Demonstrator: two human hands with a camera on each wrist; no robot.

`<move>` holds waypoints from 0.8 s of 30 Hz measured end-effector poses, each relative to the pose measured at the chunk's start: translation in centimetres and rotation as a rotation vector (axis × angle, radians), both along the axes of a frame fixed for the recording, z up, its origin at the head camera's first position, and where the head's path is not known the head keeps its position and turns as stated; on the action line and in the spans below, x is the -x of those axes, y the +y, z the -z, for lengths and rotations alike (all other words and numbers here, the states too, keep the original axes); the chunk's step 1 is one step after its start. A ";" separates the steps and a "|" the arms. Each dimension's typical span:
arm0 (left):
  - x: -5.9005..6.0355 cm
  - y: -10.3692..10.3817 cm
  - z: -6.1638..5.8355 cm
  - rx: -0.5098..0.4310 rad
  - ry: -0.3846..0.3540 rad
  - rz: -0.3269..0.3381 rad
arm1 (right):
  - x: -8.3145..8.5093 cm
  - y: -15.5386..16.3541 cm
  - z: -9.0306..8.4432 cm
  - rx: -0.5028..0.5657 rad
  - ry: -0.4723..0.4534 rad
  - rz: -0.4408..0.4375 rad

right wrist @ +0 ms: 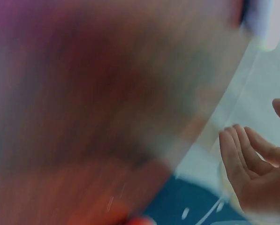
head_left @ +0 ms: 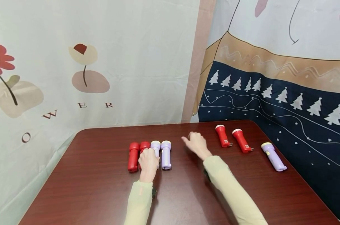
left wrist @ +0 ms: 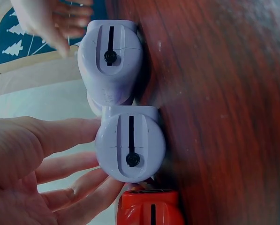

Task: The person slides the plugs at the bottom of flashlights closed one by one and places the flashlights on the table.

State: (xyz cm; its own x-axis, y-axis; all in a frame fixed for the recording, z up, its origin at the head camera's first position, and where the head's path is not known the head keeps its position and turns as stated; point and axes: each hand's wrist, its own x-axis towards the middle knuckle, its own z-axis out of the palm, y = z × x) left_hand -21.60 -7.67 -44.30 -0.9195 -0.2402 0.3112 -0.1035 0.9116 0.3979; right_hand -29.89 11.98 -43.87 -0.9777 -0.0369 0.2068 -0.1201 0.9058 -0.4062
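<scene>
I see a dark red-brown table (head_left: pixel 96 187) carrying seven flashlights, all lying flat. Near the table's middle, toward the far edge, four lie side by side in a tight row, heads pointing at the far edge: left red flashlight (head_left: pixel 133 157), second red flashlight (head_left: pixel 144 146), first purple flashlight (head_left: pixel 155 147), second purple flashlight (head_left: pixel 166 154). My left hand (head_left: pixel 148 162) lies over the row on the second red and first purple flashlights; in the left wrist view its fingers (left wrist: pixel 74 133) curl loosely along the side of the first purple flashlight (left wrist: pixel 130 149), touching it, thumb side against the body, so I call it a light grasp on that one. That view shows the butt ends: the second purple flashlight (left wrist: pixel 110 61) touches the first, and a red butt end (left wrist: pixel 149 208) sits just beside it on the other side. My right hand (head_left: pixel 196 144) hangs over bare table between the row and the far right corner, fingers relaxed and slightly spread, holding nothing; the right wrist view is motion-blurred but shows loose fingers (right wrist: pixel 245 159). Toward the far right corner lie two more red flashlights (head_left: pixel 223 136) (head_left: pixel 241 140), near each other but apart, white heads to the far edge. A lone purple flashlight (head_left: pixel 273 156) lies angled near the right edge. Printed fabric backdrops (head_left: pixel 102 62) hang behind the table.
</scene>
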 end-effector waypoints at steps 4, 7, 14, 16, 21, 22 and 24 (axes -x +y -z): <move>0.0 0.0 0.0 -0.001 -0.001 0.000 | 1.1 4.3 -0.8 -0.070 0.094 0.063; -0.1 0.0 0.0 0.006 0.008 0.000 | 1.6 7.0 -1.1 -0.110 0.135 0.107; -0.4 0.1 -0.1 0.034 0.039 0.007 | 2.2 11.4 -0.8 -0.149 0.078 0.180; -0.4 0.1 -0.2 0.032 0.042 0.010 | 2.1 12.1 -0.5 -0.145 0.022 0.196; -0.4 0.1 -0.1 0.028 0.043 0.010 | 1.9 13.0 0.4 -0.135 -0.068 0.224; -0.4 0.1 -0.1 0.029 0.044 0.008 | 1.8 13.1 0.6 -0.130 -0.077 0.227; -0.4 0.1 0.0 0.027 0.046 0.005 | 1.7 13.2 0.9 -0.119 -0.091 0.236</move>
